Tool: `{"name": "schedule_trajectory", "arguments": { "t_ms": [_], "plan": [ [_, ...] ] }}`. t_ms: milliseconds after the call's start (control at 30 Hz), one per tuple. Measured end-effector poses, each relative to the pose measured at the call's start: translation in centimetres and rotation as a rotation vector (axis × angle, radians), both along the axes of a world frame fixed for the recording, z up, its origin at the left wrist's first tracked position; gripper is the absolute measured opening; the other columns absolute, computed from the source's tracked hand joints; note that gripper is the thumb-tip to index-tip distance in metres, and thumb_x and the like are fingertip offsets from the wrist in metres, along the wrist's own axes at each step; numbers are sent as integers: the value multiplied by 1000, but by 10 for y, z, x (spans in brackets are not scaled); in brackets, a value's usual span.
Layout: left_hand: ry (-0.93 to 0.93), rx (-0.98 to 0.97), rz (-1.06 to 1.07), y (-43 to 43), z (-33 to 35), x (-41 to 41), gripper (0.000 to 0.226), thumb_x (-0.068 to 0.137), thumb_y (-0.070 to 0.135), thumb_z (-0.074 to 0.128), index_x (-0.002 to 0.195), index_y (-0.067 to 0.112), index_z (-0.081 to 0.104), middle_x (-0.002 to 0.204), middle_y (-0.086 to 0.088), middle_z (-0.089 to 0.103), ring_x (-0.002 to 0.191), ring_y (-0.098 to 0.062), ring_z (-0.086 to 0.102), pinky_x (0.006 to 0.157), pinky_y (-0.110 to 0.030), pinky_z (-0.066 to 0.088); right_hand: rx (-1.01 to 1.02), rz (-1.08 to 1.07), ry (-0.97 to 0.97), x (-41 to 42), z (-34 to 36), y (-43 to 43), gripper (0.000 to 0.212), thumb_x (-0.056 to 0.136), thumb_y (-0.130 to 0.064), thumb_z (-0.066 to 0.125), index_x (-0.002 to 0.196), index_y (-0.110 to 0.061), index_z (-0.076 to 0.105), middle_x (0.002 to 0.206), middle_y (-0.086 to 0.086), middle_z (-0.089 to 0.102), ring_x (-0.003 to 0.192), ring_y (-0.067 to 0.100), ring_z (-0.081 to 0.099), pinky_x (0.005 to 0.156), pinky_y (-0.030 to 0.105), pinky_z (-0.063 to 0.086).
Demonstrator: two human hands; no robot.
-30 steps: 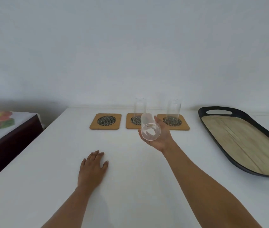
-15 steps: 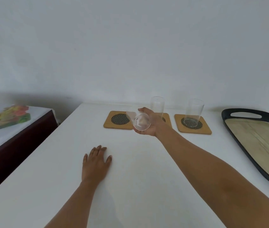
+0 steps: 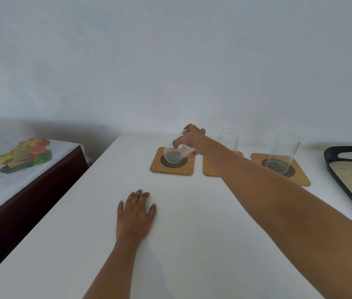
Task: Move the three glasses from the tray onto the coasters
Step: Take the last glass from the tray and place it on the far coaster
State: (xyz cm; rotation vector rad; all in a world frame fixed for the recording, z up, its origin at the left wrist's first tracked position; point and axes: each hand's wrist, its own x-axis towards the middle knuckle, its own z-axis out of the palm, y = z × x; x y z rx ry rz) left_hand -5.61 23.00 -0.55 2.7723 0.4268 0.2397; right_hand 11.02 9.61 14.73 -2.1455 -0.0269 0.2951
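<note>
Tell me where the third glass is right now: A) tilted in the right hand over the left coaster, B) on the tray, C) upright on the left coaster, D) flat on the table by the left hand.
A: the right hand holds the glass tilted above the left coaster, not yet set down.

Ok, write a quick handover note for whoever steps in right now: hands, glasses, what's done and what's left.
Right hand: grip closed on the third glass, tilted on its side over the left coaster, not yet set down.
Left hand: flat on the white table, holding nothing.
Done: one glass upright on the middle coaster, one on the right coaster. No glass on the visible part of the tray.
Left: stand the held glass upright on the left coaster and release.
</note>
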Motion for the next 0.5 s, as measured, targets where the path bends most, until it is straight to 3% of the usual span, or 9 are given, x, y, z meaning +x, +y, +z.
{"name": "schedule_trajectory", "arguments": {
  "t_ms": [167, 500],
  "plan": [
    [-8, -4, 3, 1, -1, 2, 47, 96, 44, 33, 140, 27, 32, 154, 7, 26, 144, -10, 17, 119, -41, 10, -139, 35, -186, 26, -10, 15, 74, 69, -21, 79, 128, -9, 35, 131, 12, 43, 120, 33, 49, 92, 42, 51],
    [-5, 20, 6, 0, 0, 1, 47, 96, 45, 30, 141, 29, 28, 155, 9, 24, 145, -8, 15, 120, -39, 10, -296, 166, -404, 44, -36, 27, 69, 90, -22, 61, 148, -13, 25, 150, 14, 19, 132, 40, 32, 109, 39, 33]
  ]
}}
